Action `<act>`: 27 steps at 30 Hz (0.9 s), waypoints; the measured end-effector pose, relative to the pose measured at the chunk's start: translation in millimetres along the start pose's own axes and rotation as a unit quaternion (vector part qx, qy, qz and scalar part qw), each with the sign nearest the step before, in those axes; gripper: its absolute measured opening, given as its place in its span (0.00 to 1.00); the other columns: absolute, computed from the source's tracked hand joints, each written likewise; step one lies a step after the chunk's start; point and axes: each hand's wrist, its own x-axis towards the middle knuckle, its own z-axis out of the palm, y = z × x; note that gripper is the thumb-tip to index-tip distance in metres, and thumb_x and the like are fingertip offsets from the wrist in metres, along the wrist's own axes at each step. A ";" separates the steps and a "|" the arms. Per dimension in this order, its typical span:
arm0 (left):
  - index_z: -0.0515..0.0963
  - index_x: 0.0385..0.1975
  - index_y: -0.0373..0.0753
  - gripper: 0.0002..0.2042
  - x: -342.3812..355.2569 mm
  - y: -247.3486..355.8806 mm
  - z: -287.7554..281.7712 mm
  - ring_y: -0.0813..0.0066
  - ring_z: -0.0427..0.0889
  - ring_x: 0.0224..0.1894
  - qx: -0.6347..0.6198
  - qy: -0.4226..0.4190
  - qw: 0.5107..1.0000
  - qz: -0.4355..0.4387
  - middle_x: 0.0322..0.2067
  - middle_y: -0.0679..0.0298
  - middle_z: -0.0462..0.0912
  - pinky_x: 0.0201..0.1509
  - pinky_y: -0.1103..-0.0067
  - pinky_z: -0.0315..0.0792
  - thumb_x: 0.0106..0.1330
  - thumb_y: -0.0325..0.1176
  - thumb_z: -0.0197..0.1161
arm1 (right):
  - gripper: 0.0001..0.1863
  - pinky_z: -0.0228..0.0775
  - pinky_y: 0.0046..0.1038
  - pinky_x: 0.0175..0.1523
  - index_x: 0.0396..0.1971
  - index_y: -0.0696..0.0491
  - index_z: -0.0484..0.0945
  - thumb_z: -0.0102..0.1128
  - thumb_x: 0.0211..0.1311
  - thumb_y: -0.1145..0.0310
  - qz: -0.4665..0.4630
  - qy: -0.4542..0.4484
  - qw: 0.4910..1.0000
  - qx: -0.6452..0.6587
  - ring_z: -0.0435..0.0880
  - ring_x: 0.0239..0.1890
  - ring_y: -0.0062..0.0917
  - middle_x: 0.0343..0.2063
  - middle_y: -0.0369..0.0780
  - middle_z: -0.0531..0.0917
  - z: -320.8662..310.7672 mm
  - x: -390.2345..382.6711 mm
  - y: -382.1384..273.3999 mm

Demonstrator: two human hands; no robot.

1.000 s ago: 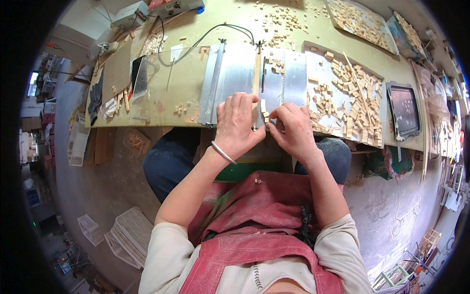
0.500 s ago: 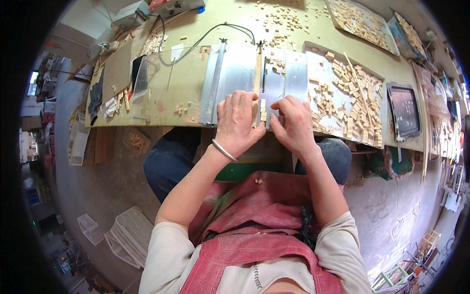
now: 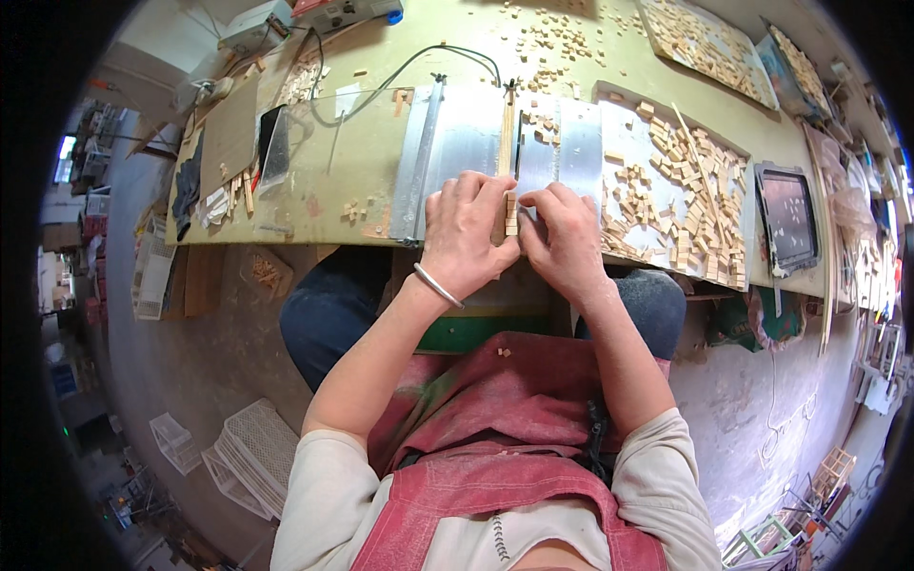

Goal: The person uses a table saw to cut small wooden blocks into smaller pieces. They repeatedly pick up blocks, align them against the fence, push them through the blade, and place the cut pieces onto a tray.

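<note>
A short row of pale wooden blocks (image 3: 511,217) lies at the near end of a long wooden strip (image 3: 505,133) on silver metal plates (image 3: 457,133). My left hand (image 3: 465,238), a silver bangle on its wrist, curls over the strip, index finger and thumb at either end of the row. My right hand (image 3: 562,243) is curled at the right side of the same row, thumb and forefinger close together; whatever is between them is hidden.
A tray of loose blocks (image 3: 647,219) lies at the right, beside a dark-framed screen (image 3: 783,214). More blocks fill a back tray (image 3: 705,52). A clear sheet (image 3: 333,171), cardboard (image 3: 227,133) and a black cable (image 3: 376,71) occupy the left. White plastic crates (image 3: 248,457) stand below.
Both hands have moved slightly away from my body. The right fingers, apart from the blocks half a second ago, are now closer to the row, and the left fingers reach further over it.
</note>
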 end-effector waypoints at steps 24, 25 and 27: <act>0.80 0.58 0.48 0.25 0.3 -2.4 -3.8 0.55 0.78 0.59 -0.007 -0.031 0.999 -0.017 0.53 0.61 0.78 0.63 0.60 0.68 0.58 0.37 0.74 | 0.08 0.68 0.39 0.51 0.42 0.52 0.88 0.69 0.64 0.73 -0.006 -0.007 1.000 0.004 0.84 0.43 0.36 0.36 0.40 0.82 -10.6 -9.1 -4.0; 0.80 0.58 0.48 0.25 0.7 -3.0 -3.8 0.55 0.78 0.59 -0.007 -0.031 0.999 -0.018 0.53 0.60 0.78 0.63 0.60 0.68 0.58 0.37 0.74 | 0.08 0.68 0.39 0.51 0.42 0.52 0.89 0.69 0.63 0.73 -0.016 -0.009 1.000 0.014 0.84 0.43 0.36 0.36 0.40 0.82 -7.9 -9.9 -3.9; 0.80 0.57 0.48 0.25 1.3 -1.7 -2.9 0.55 0.78 0.59 -0.007 -0.032 0.999 -0.018 0.53 0.60 0.78 0.63 0.60 0.69 0.58 0.37 0.74 | 0.08 0.68 0.39 0.52 0.41 0.52 0.89 0.70 0.63 0.74 -0.035 -0.010 0.999 0.032 0.84 0.44 0.36 0.36 0.40 0.82 -3.2 -12.8 -2.2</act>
